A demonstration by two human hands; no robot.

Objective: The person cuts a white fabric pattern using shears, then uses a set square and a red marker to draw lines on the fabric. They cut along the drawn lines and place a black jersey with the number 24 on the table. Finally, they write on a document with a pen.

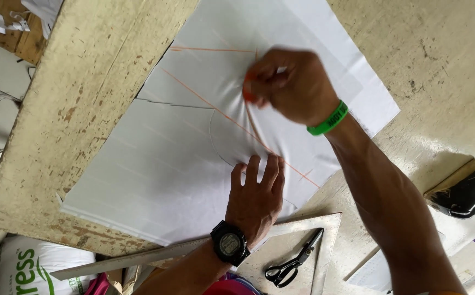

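Note:
A white cloth [155, 164] lies flat on a worn cream table [79, 98], marked with orange straight and curved lines. My right hand [294, 84], with a green wristband, pinches a small orange piece of chalk [248, 87] against the cloth at the top of a curved line. My left hand [256, 196], wearing a black digital watch, presses flat on the cloth with fingers spread, just below the orange lines.
A long ruler [139, 258] lies along the cloth's near edge. Black scissors [294, 262] rest on a pale board [308, 235] at the bottom. A black object [467, 191] sits at the right edge. A white sack [30, 267] is on the floor at bottom left.

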